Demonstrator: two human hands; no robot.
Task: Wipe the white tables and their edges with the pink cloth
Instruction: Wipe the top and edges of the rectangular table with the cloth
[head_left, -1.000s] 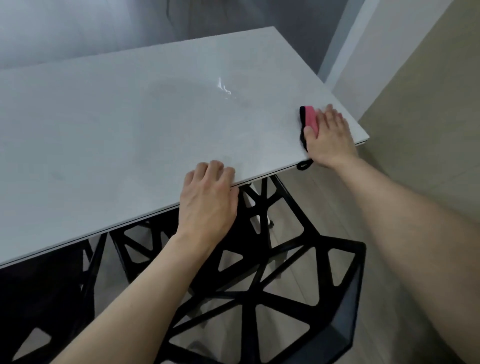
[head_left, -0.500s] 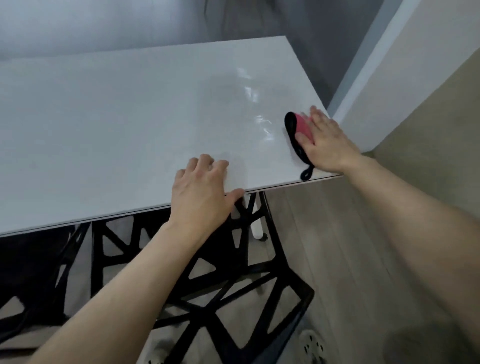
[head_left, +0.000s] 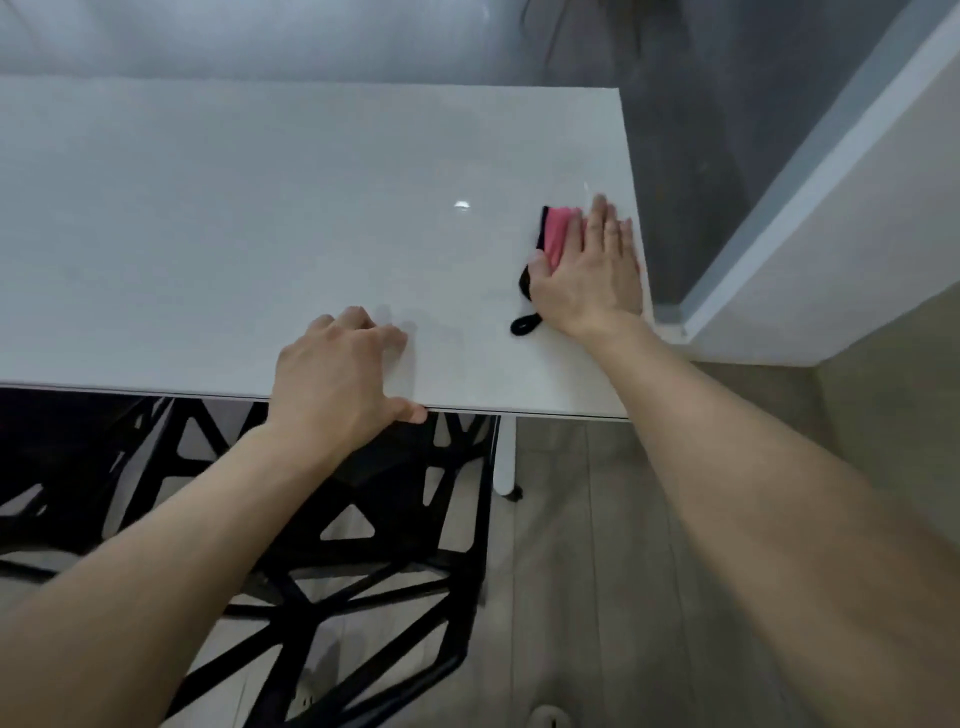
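A glossy white table (head_left: 260, 234) fills the upper part of the view. My right hand (head_left: 592, 270) lies flat with straight fingers on the pink cloth (head_left: 557, 234), pressing it down near the table's right edge. The cloth has a black border and a black loop (head_left: 523, 325) that trails toward the front edge; most of the cloth is hidden under the palm. My left hand (head_left: 337, 374) rests on the front edge of the table, fingers curved on top and the thumb hooked under the rim.
A black chair (head_left: 332, 545) with a geometric open frame stands under the table's front edge. A white table leg (head_left: 504, 457) drops to the wooden floor. A white wall corner (head_left: 810, 223) stands just right of the table.
My right hand has slid the cloth farther from the front edge along the right side. The view has swung so the table lies square. My left hand stays on the front edge.
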